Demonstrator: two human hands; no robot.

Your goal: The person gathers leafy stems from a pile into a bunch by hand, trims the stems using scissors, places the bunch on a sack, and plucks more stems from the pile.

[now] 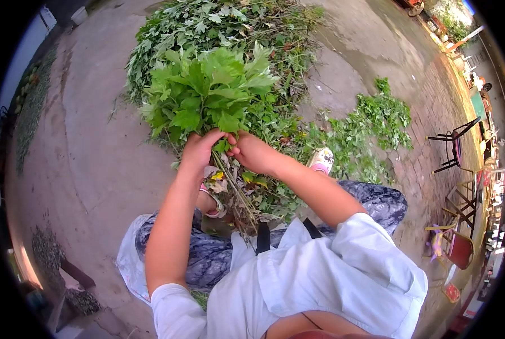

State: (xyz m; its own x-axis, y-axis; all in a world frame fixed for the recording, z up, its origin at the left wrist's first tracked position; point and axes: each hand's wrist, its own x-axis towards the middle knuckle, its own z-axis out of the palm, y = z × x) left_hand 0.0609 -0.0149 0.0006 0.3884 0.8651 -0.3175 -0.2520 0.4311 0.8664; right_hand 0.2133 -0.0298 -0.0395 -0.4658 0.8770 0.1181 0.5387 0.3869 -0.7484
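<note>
My left hand (198, 151) is closed around a bunch of leafy green stems (213, 90), just below the broad, lobed leaves. My right hand (253, 152) meets it from the other side, fingers curled in against the same stems; part of its grip is hidden. A small leaf pokes out between the two hands. Below them, the long bare stalks (236, 189) run down toward my lap, with some yellow and withered leaves (218, 183) around them. Beyond the bunch lies a large heap of cut leafy plants (190, 28).
More loose greenery (377, 121) is spread on the concrete floor (100, 141) to the right. My shoe (321, 159) rests at the edge of the cuttings. Chairs (453, 147) stand at the far right, and dark plant piles (49, 254) lie at the left.
</note>
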